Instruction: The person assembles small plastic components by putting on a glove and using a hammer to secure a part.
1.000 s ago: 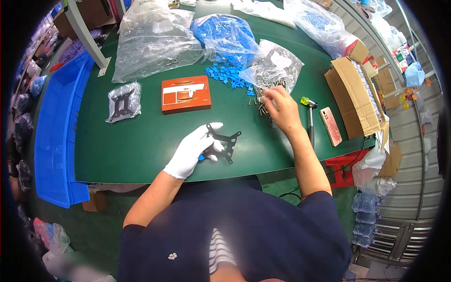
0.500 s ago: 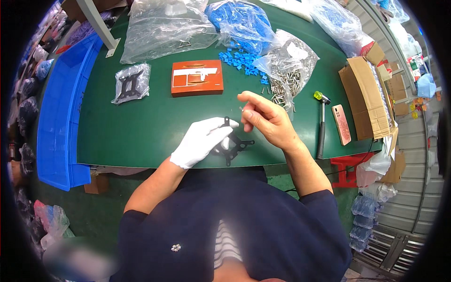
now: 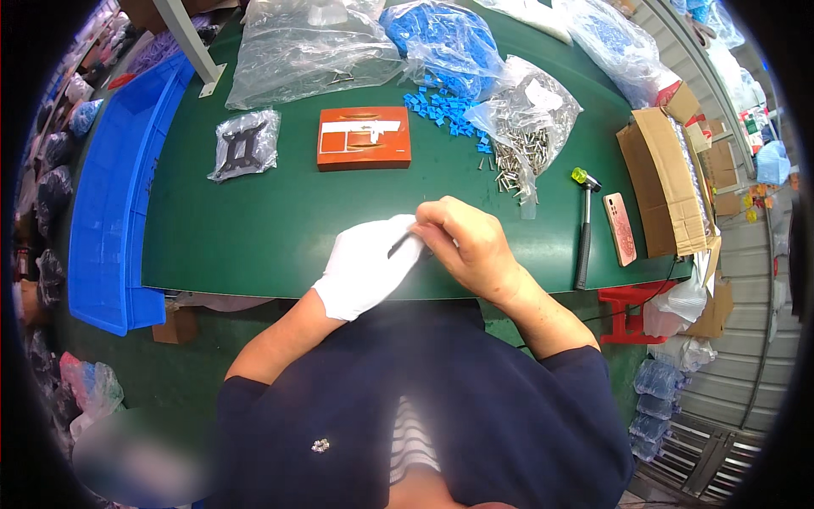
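Here, your gloved left hand (image 3: 363, 267) is curling around a dark piece (image 3: 397, 246), mostly hidden, which you are holding over the surface's (image 3: 246, 246) front part. Your bare right hand (image 3: 471, 250) is pinching its fingertips together against the left's; whether it is gripping anything, I cannot tell. Beyond, metal fasteners (image 3: 509, 180) are lying near blue clips (image 3: 439, 110), and a hammer (image 3: 584, 237) is resting beside a phone (image 3: 620, 231).
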Available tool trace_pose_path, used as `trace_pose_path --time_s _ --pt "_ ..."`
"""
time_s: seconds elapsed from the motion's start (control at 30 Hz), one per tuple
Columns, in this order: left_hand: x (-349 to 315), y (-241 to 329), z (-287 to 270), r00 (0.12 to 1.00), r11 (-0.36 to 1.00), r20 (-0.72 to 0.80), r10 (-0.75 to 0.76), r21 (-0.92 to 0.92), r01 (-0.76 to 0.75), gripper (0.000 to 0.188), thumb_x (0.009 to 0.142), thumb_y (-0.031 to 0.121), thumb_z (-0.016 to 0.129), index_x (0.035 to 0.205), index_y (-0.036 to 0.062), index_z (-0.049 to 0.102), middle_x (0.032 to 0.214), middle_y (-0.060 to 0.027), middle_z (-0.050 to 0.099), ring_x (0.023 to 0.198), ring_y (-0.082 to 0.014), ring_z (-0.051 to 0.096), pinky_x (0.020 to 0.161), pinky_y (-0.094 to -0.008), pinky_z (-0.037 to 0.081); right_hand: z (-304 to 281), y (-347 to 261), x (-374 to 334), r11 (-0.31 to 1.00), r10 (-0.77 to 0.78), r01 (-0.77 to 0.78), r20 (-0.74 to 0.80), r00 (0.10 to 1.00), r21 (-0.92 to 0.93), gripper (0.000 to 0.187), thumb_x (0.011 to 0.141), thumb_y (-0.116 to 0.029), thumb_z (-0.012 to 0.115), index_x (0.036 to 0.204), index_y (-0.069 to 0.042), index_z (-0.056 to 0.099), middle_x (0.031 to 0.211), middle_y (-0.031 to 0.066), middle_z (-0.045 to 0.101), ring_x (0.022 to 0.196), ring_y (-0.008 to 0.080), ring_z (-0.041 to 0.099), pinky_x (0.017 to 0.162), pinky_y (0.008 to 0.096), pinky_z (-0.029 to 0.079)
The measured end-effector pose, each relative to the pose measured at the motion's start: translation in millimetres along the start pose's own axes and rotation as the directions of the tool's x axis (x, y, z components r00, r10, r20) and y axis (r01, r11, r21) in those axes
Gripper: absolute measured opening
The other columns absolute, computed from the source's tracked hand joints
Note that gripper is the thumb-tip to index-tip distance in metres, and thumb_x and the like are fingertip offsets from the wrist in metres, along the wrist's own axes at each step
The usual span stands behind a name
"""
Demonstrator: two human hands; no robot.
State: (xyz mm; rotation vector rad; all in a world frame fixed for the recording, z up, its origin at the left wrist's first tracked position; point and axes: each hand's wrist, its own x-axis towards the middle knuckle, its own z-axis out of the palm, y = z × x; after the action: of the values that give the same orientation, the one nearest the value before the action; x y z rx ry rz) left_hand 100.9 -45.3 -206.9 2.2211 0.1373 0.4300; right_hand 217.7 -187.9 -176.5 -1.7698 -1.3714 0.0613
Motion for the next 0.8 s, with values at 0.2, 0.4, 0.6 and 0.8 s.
trace_pose_path --time_s 0.2,0.4,0.6,0.8 --pt "-5 4 -22 0.931 0.915 0.342 -0.124 -0.324 0.241 0.021 0.098 0.019 0.06 0.112 0.0054 0.068 0.079 -0.0084 0.065 0.068 -0.0209 0.061 0.068 -0.0328 0.05 -5 11 -5 0.998 0.001 -0.003 0.043 0.999 0.059 0.017 0.087 -0.004 0.068 0.103 -0.006 0.064 0.086 0.0101 0.062 0.076 0.0275 0.063 0.064 0.0363 0.05" --pt "-19 -2 -36 0.824 0.764 0.53 -0.199 -0.443 0.469 0.023 0.099 0.019 0.057 0.111 0.0034 0.069 0.076 -0.0025 0.063 0.071 -0.011 0.057 0.067 -0.0274 0.047 -2 16 -9 0.966 -0.253 0.258 0.17 0.952 -0.006 0.026 0.081 -0.008 0.072 0.107 -0.008 0.067 0.092 0.0055 0.064 0.083 0.0252 0.064 0.073 0.0384 0.051" --pt "-31 -4 -38 0.77 0.73 0.614 -0.175 -0.444 0.52 0.024 0.1 0.022 0.055 0.105 0.0036 0.07 0.076 -0.0034 0.064 0.072 -0.0118 0.058 0.071 -0.028 0.047 9 15 -22 0.949 -0.315 0.315 0.195 0.929 0.03 0.026 0.078 -0.007 0.073 0.103 -0.008 0.067 0.09 0.0042 0.064 0.081 0.024 0.063 0.071 0.0364 0.05" --pt "-39 1 -34 0.752 0.744 0.624 -0.21 -0.397 0.537 0.024 0.1 0.023 0.054 0.103 0.0037 0.069 0.076 -0.0046 0.063 0.073 -0.0137 0.057 0.072 -0.0293 0.047 27 9 -43 0.96 -0.271 0.276 0.098 0.958 -0.04 0.023 0.076 -0.004 0.072 0.098 -0.007 0.064 0.087 0.0052 0.063 0.08 0.0242 0.063 0.07 0.0363 0.05"
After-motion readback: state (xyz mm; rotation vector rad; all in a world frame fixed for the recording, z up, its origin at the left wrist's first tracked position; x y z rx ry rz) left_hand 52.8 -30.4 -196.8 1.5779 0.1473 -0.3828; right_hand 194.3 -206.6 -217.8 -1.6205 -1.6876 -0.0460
